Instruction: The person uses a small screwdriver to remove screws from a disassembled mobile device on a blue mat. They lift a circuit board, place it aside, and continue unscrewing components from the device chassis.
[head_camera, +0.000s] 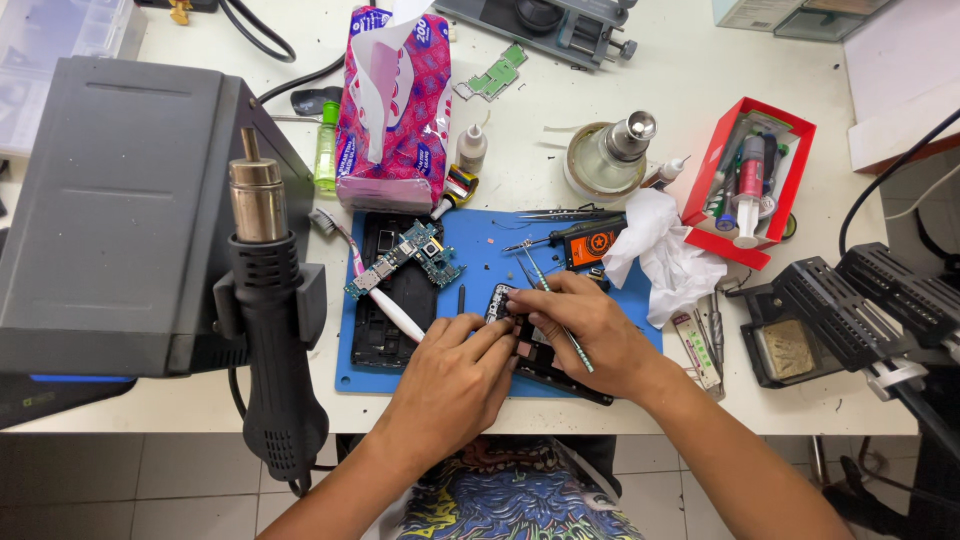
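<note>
Phone frame (560, 375): one, dark, under both hands on blue mat (480, 300).
Left hand (450, 385): fingertips pressing frame, holding nothing.
Right hand (585, 330): fingers pinching one tweezers (550, 295).
Circuit board (405, 260): one, left.

The dark opened phone body (545, 358) at centre frame is largely covered by the left hand (455, 385) and right hand (590, 330); what the fingertips press on cannot be told. Both forearms are cut off by the lower edge. The slim metal tweezers (553, 300) disappear under the right palm. The clear plastic storage box (60, 40), upper left, is cropped. Contents of the red open cardboard box (748, 180) are too small to identify.
</note>
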